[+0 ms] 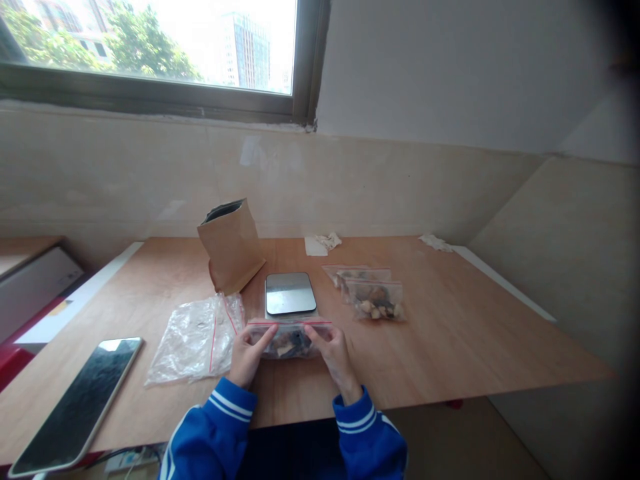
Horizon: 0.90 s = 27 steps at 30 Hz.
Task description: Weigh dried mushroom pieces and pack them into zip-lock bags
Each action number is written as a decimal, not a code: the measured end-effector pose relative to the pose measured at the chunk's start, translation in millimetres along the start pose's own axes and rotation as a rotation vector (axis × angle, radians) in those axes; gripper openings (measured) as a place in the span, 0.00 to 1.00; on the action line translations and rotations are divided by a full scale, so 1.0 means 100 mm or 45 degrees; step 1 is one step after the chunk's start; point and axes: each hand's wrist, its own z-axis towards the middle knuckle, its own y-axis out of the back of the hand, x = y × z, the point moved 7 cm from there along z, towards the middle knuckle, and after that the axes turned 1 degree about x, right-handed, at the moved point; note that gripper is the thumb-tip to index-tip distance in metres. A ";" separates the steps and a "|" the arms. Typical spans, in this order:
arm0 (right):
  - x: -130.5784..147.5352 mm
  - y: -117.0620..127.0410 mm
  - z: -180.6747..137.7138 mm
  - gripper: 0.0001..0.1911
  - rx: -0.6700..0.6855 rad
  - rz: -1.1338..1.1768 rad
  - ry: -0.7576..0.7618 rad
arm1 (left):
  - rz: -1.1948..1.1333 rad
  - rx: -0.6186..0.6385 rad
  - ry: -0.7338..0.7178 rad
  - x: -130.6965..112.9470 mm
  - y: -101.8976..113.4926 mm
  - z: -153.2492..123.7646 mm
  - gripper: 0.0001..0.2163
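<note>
Both my hands hold a small clear zip bag (291,340) with dark and pale pieces inside, just in front of a small scale (290,293). My left hand (249,355) pinches the bag's red-lined top edge at its left end. My right hand (334,353) pinches the same edge at its right end. The bag rests on the wooden table (450,333). Two filled zip bags (376,299) lie to the right of the scale.
A pile of flat clear zip bags (197,339) lies to the left of my hands. A brown paper bag (231,245) stands open behind it. A phone (77,403) lies screen up at the near left. Crumpled paper scraps (323,243) sit by the wall.
</note>
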 end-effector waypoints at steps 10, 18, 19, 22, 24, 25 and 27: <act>0.01 0.05 0.00 0.12 -0.048 -0.086 0.041 | -0.007 -0.023 -0.045 0.05 0.04 0.01 0.10; -0.04 -0.01 0.00 0.13 0.015 0.043 -0.035 | -0.084 0.086 -0.004 0.01 -0.03 0.00 0.11; -0.05 -0.03 -0.01 0.13 0.046 0.089 -0.052 | -0.106 0.096 0.003 0.02 -0.04 0.00 0.11; -0.03 -0.09 -0.02 0.13 0.130 0.180 -0.068 | -0.134 0.165 0.035 0.05 -0.09 -0.01 0.12; -0.02 -0.11 -0.02 0.14 0.162 0.157 -0.069 | -0.116 0.223 0.057 0.06 -0.13 -0.02 0.11; -0.03 -0.12 -0.02 0.13 0.173 0.130 -0.074 | -0.102 0.242 0.063 0.07 -0.14 -0.02 0.11; -0.05 -0.13 -0.02 0.13 0.183 0.081 -0.085 | -0.066 0.245 0.051 0.06 -0.15 -0.02 0.10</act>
